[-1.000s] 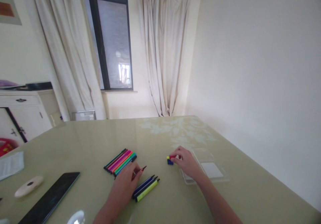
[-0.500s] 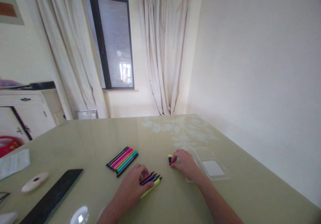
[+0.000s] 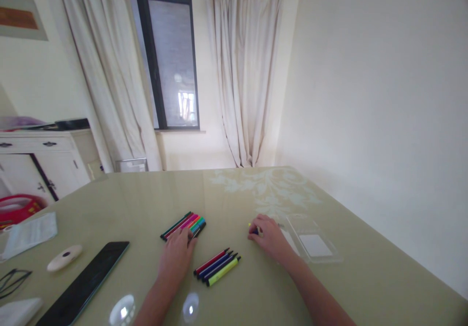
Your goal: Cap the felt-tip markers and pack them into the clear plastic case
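My left hand [image 3: 176, 255] rests on the near end of a row of capped felt-tip markers [image 3: 182, 224]. Its thumb and forefinger close about the black marker [image 3: 199, 229] at the row's right side, their grip partly hidden. Several uncapped markers [image 3: 215, 266], red, dark blue and yellow-green, lie side by side in front of it, tips pointing away to the right. My right hand [image 3: 269, 238] is farther right, fingers pinched around small marker caps [image 3: 255, 230] on the table; a yellow and a dark blue bit show, the others hidden by the fingers.
A clear plastic case [image 3: 317, 242] with a white label lies right of my right hand. Leftward are a black tablet [image 3: 86, 282], a pale oval device [image 3: 65, 258], eyeglasses [image 3: 14, 282] and a face mask [image 3: 31, 235]. A wall runs along the table's right side.
My left hand has let go of the uncapped markers and moved left and away to the capped row. My right hand stays at the caps, covering more of them. The view has shifted slightly left.
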Motion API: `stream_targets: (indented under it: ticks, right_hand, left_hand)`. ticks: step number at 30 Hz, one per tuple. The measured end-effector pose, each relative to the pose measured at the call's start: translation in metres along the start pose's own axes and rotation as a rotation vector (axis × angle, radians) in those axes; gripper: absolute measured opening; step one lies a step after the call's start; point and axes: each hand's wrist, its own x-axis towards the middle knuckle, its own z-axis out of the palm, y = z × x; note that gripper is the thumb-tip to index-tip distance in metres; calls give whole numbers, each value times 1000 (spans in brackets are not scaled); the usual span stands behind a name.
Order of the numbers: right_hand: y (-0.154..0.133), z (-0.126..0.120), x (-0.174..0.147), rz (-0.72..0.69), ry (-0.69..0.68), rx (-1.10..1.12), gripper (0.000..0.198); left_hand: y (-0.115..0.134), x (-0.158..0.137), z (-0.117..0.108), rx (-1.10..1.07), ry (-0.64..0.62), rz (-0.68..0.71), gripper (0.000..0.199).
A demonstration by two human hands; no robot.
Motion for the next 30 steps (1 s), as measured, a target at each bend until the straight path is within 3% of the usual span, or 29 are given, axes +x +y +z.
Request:
stream_targets:
  ticks: [2,5,9,15,19,22,26,30]
  right_hand:
    - [-11,5,-2,-31,29,93,5]
    - [-28,12,-6,-109,38,284,23]
    - [-40,10,-8,-177,6,392,20]
    - [-36,-5,-4,-196,-8,427,19]
    - [-15,-24,-1,-142,80,413,21]
    - [11,-39,1,30,185,410,21]
    - [23,-36,1,93,-8,397,13]
    - [12,-19,-2,68,-193,236,11]
  left_hand:
    - [11,-2,-1,-67,-3,55,12]
    - [34,-9,-1,-296,-46,194,13]
    - [58,-21,-1,-568,-170,233,20]
    - [75,-25,-7,-541,-264,273,28]
    - [60,-18,-6,-474,-228,246,32]
    - [33,-9,-6,-420,-123,169,34]
    - [10,-2,-6,-290,-99,178,29]
    - [13,-5,-5,-229,-191,182,26]
